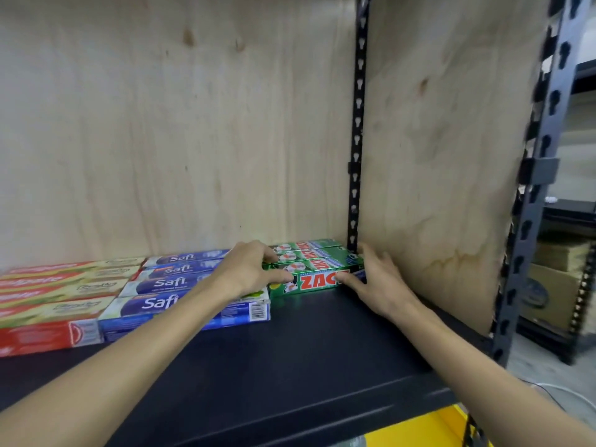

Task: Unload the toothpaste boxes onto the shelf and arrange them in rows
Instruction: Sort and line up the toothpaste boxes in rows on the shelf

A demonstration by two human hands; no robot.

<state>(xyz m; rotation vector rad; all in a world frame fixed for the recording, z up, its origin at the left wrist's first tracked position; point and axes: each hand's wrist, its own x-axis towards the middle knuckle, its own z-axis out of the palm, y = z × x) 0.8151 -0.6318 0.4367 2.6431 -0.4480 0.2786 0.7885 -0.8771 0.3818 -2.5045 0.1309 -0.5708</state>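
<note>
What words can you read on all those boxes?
"Safi": on the blue boxes, in white letters, four times over.
"ZAC": on the front green box, red letters, the rest hidden behind the right hand.
Red boxes: brand name too blurred to read.
Small print and barcode digits: too small.

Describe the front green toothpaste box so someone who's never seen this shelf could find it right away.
On the dark shelf, go to the right back corner by the plywood wall. The green boxes sit there; the front green box is nearest you, between the left hand and right hand. Only it shows big red ZACT lettering on its front.
</note>
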